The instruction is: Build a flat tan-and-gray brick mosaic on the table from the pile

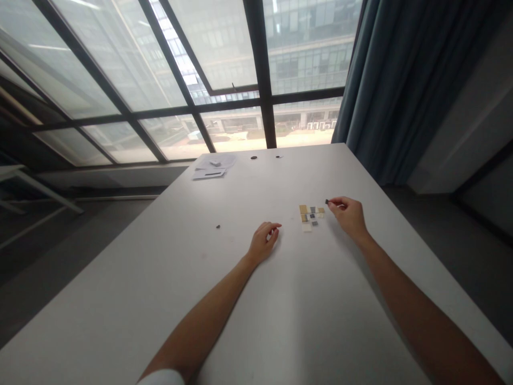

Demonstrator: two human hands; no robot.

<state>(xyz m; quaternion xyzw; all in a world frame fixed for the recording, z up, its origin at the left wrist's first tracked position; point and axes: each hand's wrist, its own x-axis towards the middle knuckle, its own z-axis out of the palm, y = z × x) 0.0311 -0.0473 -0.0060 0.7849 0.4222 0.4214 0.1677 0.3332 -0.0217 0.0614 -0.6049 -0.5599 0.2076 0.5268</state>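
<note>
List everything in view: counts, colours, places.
Tabletop: one, white, centre.
Flat pieces: several, yellowish, grey, pale, right of centre.
Held piece: one, dark, beside them.
Small lump: one, dark, tabletop's left.
Papers: several, white, far-left corner.
Cable holes: two, dark, far edge.
Window frame: one, black, beyond.
Building: count unclear, greyish, outside.
Curtain: one, blue, right.
Side table: one, pale, left.
Floor: one, grey, below.
Sleeve: one, white, bottom left.
Left hand: one, bare, near centre.
Right hand: one, bare, pinching that piece.

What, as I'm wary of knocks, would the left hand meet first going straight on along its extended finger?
On that line, the left hand would probably meet the pale square first, though the hand's height above the table is unclear, so it might pass over.
</note>
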